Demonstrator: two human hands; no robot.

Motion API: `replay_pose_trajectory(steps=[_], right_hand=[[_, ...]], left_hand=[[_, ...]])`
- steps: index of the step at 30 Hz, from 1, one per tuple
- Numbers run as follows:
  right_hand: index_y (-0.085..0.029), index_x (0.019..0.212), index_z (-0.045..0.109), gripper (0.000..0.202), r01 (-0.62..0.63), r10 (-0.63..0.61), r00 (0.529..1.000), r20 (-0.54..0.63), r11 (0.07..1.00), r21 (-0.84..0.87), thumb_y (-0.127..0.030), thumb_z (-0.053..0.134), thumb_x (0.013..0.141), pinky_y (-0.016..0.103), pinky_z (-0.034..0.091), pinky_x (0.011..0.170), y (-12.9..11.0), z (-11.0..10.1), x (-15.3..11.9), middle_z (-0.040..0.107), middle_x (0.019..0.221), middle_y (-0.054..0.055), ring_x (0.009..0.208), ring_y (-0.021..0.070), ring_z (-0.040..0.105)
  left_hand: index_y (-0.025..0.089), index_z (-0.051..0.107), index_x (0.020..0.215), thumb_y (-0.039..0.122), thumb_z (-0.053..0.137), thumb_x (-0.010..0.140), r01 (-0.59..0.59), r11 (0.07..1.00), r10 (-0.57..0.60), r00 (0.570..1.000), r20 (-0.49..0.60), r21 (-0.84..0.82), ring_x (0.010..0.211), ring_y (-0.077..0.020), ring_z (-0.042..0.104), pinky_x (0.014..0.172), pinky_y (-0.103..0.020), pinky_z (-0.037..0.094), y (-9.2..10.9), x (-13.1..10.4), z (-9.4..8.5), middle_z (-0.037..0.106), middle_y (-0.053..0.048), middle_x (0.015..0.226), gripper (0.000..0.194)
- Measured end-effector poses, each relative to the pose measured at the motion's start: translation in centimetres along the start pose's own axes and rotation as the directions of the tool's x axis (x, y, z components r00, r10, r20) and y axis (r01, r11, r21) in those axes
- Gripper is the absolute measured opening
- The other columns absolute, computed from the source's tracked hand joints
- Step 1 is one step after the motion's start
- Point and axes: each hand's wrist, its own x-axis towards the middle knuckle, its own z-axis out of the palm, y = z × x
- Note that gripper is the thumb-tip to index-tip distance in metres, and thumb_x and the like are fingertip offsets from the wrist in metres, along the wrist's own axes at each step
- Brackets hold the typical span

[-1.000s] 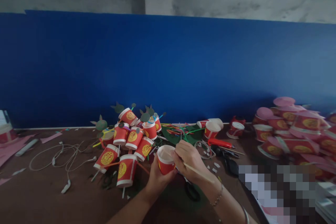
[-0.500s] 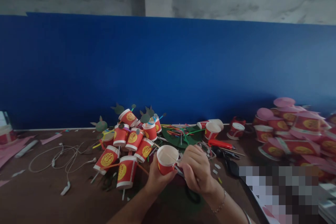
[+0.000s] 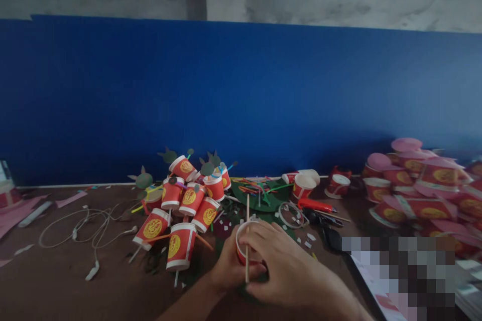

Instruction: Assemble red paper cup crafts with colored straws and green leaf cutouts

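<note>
My left hand (image 3: 227,267) is wrapped around a red paper cup (image 3: 241,251) with a white rim, its mouth tilted up toward me. A thin wooden stick (image 3: 247,210) stands upright across the cup's mouth, its lower end near my left thumb. My right hand (image 3: 276,261) reaches over the cup with bent fingers; its fingertips are at the stick and the opening, and the thumb lies below. The inside of the cup is partly covered by the right fingers.
Left of my hands is a pile of red cups (image 3: 181,247) with straws. Behind lies a green sheet (image 3: 271,201) with coloured pipe cleaners. Further right are a tape roll (image 3: 291,214), a red tool (image 3: 316,205), black scissors (image 3: 333,239) and many pink-topped cups (image 3: 439,176). White earphones (image 3: 91,271) lie left.
My right hand has moved from beside the cup to over its mouth, opening from a closed shape. The stick, earlier lying slanted in the cup, now stands upright across it.
</note>
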Motion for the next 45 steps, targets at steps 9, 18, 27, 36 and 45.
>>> replay_pose_trajectory(steps=[9, 18, 27, 36, 45], right_hand=[[-0.016, 0.055, 0.057, 0.049, -0.566, 0.584, 0.810, 0.044, 0.762, 0.314, -0.051, 0.044, 0.085, 0.023, 0.029, 0.048, 6.5, 1.1, 2.4, 0.041, 0.046, -0.004, 0.048, 0.0105, 0.038], [-0.015, 0.063, 0.055, 0.035, -0.477, 0.525, 0.842, 0.122, 0.621, 0.622, -0.047, 0.053, 0.079, 0.021, 0.024, 0.042, 8.6, 3.9, 3.0, 0.040, 0.048, -0.006, 0.044, 0.0078, 0.032], [-0.019, 0.065, 0.045, 0.039, -0.370, 0.601, 0.757, -0.256, 0.718, 0.589, -0.052, 0.043, 0.085, 0.023, 0.026, 0.047, 10.6, 3.4, 3.1, 0.035, 0.058, -0.005, 0.052, 0.0104, 0.033], [-0.020, 0.065, 0.045, 0.034, -0.559, 0.676, 0.639, -0.368, 0.736, 0.382, -0.046, 0.035, 0.085, 0.024, 0.025, 0.047, 14.5, 2.3, 1.9, 0.038, 0.054, -0.004, 0.051, 0.0120, 0.035], [-0.015, 0.051, 0.061, 0.024, -0.694, 0.696, 0.714, 0.076, 0.718, -0.058, -0.020, 0.055, 0.073, 0.024, 0.029, 0.051, 14.8, 3.9, 1.8, 0.060, 0.049, 0.003, 0.051, 0.0130, 0.052]], left_hand=[[0.017, 0.051, 0.120, 0.033, 0.084, 0.055, -0.016, 0.996, 0.008, 0.996, 0.087, 0.091, 0.103, -0.0286, 0.057, 0.091, -0.038, 0.045, 0.0, -0.7, 0.2, 0.061, -0.012, 0.113, 0.075], [0.017, 0.056, 0.111, 0.028, 0.081, 0.055, -0.037, 0.945, -0.037, 0.975, 0.219, 0.324, 0.091, -0.0254, 0.061, 0.083, -0.033, 0.048, 2.4, -1.1, 1.3, 0.066, -0.010, 0.104, 0.063], [0.016, 0.054, 0.116, 0.034, 0.079, 0.058, -0.035, 0.964, -0.021, 0.978, 0.206, 0.265, 0.089, -0.0243, 0.062, 0.080, -0.030, 0.048, 1.7, -1.5, 1.1, 0.067, -0.010, 0.103, 0.066], [0.019, 0.057, 0.109, 0.037, 0.082, 0.053, -0.156, 0.952, 0.101, 0.972, 0.210, 0.262, 0.090, -0.0270, 0.061, 0.080, -0.035, 0.048, 1.0, -1.4, 0.7, 0.063, -0.013, 0.101, 0.063], [0.017, 0.040, 0.132, 0.044, 0.083, 0.054, 0.036, 0.999, -0.034, 0.991, -0.131, 0.012, 0.108, -0.0295, 0.056, 0.095, -0.039, 0.043, -0.4, -0.6, 0.6, 0.057, -0.015, 0.121, 0.093]])
